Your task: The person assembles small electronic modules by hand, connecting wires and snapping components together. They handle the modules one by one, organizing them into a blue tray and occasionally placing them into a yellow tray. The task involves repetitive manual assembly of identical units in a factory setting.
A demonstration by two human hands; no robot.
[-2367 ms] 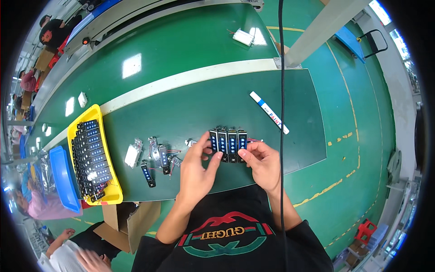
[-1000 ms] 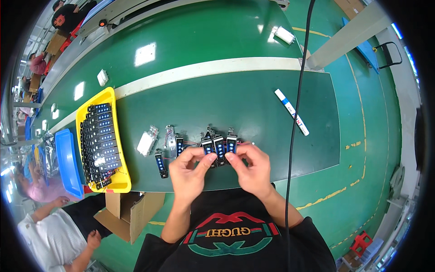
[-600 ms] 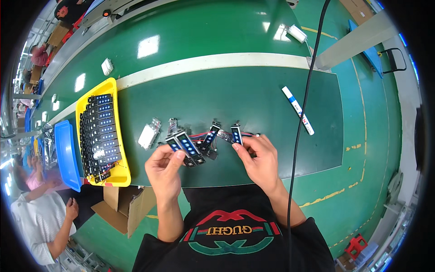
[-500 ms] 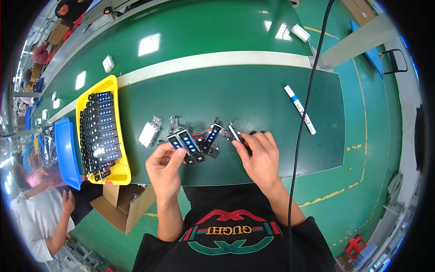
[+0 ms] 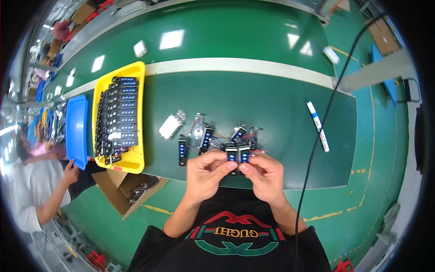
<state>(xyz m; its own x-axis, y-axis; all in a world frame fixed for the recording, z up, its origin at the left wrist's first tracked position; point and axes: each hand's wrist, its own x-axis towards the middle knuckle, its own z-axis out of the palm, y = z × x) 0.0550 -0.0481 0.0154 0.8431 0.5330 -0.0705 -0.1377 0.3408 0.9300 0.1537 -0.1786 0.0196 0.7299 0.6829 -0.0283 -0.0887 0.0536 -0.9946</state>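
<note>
Close to the table's front edge, my left hand pinches a small black module with blue dots. My right hand grips a second black module, upright right beside the first. Thumbs and fingers hide their lower parts. Just beyond lie more such modules with thin wires, one slanted and another tilted. A single module lies to the left of my left hand. Near it are a clear plastic piece and a white block in clear wrap.
A yellow bin with rows of black modules stands at left, beside a blue tray. A white-and-blue marker lies at right, where a black cable hangs across. A co-worker's hand is at the tray; a cardboard box stands below.
My hands have come together. The right hand has left the thin piece and wires and now grips a module beside the left hand's. A single module now shows lying at left. The view has shifted.
</note>
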